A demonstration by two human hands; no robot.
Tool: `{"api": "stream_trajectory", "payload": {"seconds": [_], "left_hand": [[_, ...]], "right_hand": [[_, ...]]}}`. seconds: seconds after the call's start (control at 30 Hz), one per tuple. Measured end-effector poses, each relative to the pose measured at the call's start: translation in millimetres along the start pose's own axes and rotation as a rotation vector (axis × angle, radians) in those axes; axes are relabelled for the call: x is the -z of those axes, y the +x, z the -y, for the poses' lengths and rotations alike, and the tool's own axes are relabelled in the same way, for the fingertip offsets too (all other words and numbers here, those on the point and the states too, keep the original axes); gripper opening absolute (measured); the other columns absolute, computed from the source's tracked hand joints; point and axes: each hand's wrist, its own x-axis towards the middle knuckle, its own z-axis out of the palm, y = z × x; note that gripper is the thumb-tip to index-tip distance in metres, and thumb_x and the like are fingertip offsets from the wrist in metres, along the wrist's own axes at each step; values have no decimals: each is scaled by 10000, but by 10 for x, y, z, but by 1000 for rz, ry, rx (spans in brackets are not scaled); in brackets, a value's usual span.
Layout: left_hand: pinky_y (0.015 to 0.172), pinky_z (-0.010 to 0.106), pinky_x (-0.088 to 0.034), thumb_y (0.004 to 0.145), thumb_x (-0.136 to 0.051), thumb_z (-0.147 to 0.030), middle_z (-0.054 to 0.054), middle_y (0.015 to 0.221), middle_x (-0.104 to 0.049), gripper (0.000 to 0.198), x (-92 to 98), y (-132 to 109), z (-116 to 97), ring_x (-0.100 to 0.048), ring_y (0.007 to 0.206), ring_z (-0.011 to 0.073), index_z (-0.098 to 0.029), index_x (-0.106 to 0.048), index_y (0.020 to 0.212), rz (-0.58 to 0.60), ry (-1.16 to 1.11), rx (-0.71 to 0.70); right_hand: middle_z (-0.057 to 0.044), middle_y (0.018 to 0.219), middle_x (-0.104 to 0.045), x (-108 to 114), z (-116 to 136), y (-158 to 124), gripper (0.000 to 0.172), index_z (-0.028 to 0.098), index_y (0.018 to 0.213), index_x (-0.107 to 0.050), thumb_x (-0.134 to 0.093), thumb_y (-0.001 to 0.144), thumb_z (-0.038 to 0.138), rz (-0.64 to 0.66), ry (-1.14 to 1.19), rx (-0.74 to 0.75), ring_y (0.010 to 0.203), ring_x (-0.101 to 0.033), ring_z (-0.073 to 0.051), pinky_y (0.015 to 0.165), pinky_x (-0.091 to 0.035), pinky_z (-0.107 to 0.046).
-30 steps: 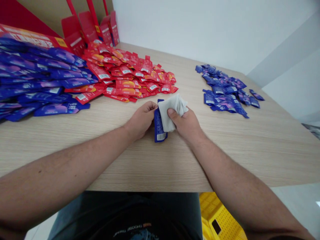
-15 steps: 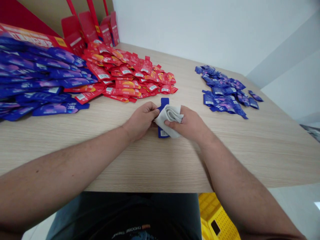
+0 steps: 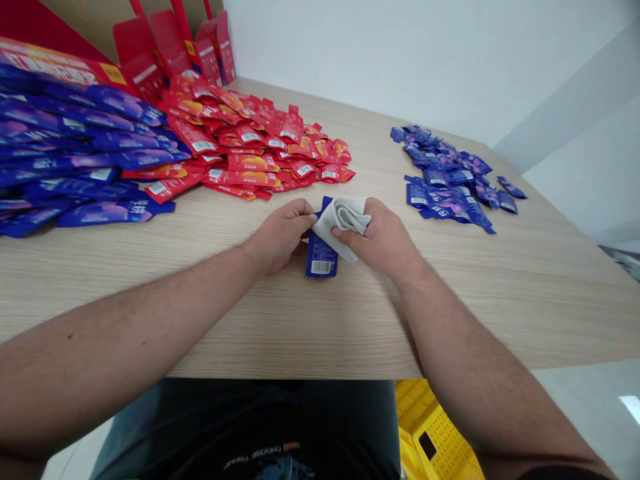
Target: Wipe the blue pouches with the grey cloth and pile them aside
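In front of me, my left hand (image 3: 286, 233) pinches the left edge of a blue sachet (image 3: 321, 259), whose barcode end points toward me. My right hand (image 3: 383, 233) is closed round a folded white cloth (image 3: 343, 223). The cloth lies against the upper part of the sachet and hides much of it; the top tab shows beyond it. Both hands are just above the wooden table (image 3: 295, 320).
Blue sachets (image 3: 100, 160) are heaped at the left, beside a pile of red sachets (image 3: 255, 150). A smaller group of blue sachets (image 3: 445, 177) lies at the right. Red cartons (image 3: 165, 50) stand at the back left. A yellow basket (image 3: 435, 433) is below the table edge.
The cloth has moved up along the sachet, so more of the sachet's lower part and barcode shows. The sachet has tilted slightly, its lower end toward the left.
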Motion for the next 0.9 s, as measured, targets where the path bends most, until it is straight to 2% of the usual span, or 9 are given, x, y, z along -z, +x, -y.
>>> {"api": "stream_trajectory", "payload": {"seconds": [0.1, 0.23, 0.37, 0.5, 0.63, 0.77, 0.87, 0.9], "left_hand": [[474, 207, -372, 799, -625, -135, -42, 596, -471, 186, 1, 3, 3, -463, 525, 115, -211, -477, 717, 3, -7, 13], [466, 213, -329, 773, -650, -118, -48, 572, -471, 196, 1, 0, 11, -438, 492, 104, -208, -491, 706, 15, -10, -6], [483, 222, -338, 772, -637, -93, -51, 563, -470, 203, -18, -9, -4, -436, 493, 104, -208, -484, 704, -5, -20, -2], [493, 228, -342, 803, -583, -74, -51, 559, -463, 192, -37, -15, -32, -413, 483, 100, -206, -488, 699, -50, 22, -4], [486, 238, -340, 818, -590, -98, -43, 560, -465, 182, -37, -11, -38, -433, 491, 115, -211, -496, 711, -53, 32, 4], [485, 236, -331, 815, -582, -83, -41, 565, -464, 186, -39, -15, -44, -429, 495, 112, -208, -495, 708, -61, 38, 1], [495, 238, -346, 816, -579, -85, -39, 570, -474, 180, -42, -20, -53, -449, 511, 116, -207, -496, 714, -52, 29, -4], [495, 237, -344, 815, -580, -82, -40, 569, -471, 182, -43, -20, -55, -447, 509, 115, -207, -495, 713, -53, 34, -4]], "right_hand": [[-89, 966, -700, -9, 27, -13, 206, 210, 964, -690, -672, 876, 395, 1, -11, -26, 958, -634, -286, 827, -481, -400], [-54, 952, -681, -45, 104, -65, 238, 215, 973, -674, -729, 833, 399, 175, 19, 67, 895, -629, -246, 786, -464, -357], [-54, 929, -651, -52, 178, -89, 200, 209, 894, -644, -746, 827, 368, 145, -91, 84, 885, -602, -234, 768, -435, -336], [-46, 942, -664, -30, 208, -90, 168, 211, 934, -686, -763, 831, 319, 377, -89, 224, 908, -611, -223, 792, -429, -319], [-63, 973, -661, -35, 206, -92, 184, 199, 956, -696, -763, 832, 319, 251, -150, 182, 923, -603, -230, 791, -423, -322], [-49, 948, -656, -62, 208, -99, 177, 209, 946, -710, -776, 840, 335, 365, -142, 270, 905, -592, -219, 781, -420, -314], [-59, 958, -652, -74, 209, -101, 197, 199, 966, -717, -783, 837, 333, 249, -177, 221, 915, -589, -223, 787, -421, -317], [-59, 953, -651, -76, 209, -102, 200, 198, 964, -719, -787, 833, 333, 252, -182, 217, 911, -589, -223, 784, -421, -317]]}}
